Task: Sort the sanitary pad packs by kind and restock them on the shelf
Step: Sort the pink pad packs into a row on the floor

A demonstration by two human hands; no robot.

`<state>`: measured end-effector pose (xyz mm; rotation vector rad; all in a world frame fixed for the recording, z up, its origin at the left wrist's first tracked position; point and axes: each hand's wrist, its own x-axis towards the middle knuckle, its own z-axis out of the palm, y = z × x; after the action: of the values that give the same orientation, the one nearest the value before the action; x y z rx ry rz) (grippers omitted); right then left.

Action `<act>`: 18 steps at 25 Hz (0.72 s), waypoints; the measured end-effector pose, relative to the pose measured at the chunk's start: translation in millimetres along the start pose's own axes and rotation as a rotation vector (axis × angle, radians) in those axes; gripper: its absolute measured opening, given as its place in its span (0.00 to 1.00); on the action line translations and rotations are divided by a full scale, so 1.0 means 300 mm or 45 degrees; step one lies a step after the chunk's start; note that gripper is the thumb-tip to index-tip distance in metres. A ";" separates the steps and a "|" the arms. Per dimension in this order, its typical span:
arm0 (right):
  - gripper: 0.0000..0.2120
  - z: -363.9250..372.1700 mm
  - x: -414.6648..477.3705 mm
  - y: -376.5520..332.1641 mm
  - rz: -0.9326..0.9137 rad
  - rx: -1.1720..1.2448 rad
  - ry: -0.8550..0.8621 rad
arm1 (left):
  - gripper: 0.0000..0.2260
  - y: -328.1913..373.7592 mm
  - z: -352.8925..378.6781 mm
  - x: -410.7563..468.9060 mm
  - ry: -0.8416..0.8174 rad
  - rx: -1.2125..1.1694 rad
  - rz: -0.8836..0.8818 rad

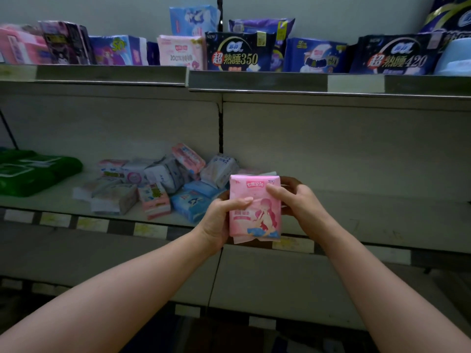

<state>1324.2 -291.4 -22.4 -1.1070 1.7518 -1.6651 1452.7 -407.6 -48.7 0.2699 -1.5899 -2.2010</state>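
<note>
- Upright in front of the middle shelf [356,207], a pink pad pack [254,207] printed with a cartoon girl is held between both hands.
- Left hand [220,220] grips its left edge, thumb curled across the front.
- Right hand [297,200] grips the right edge, thumb on the front.
- Just behind and left, a loose heap of small packs [163,184] lies on that shelf; green packs [30,171] sit further left.
- Above, the top shelf [254,81] carries standing dark blue, purple and pink packs [237,53].

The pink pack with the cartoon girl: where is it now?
Head view, near centre: the left hand and right hand hold the pink pack upright before the shelf, right of the loose pile.
</note>
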 end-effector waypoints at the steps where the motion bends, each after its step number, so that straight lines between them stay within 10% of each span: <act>1: 0.17 0.026 -0.008 0.010 0.029 0.006 0.020 | 0.18 -0.003 -0.024 -0.022 -0.002 0.000 -0.024; 7: 0.13 0.254 -0.106 0.098 0.261 0.090 0.092 | 0.34 -0.071 -0.206 -0.188 0.108 0.000 -0.214; 18: 0.23 0.412 -0.299 0.149 0.423 0.115 0.022 | 0.28 -0.161 -0.315 -0.412 0.021 -0.180 -0.425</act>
<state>1463.0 -294.1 -100.4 -0.7170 1.7417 -1.5342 1589.8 -422.3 -135.4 0.5434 -1.4568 -2.5392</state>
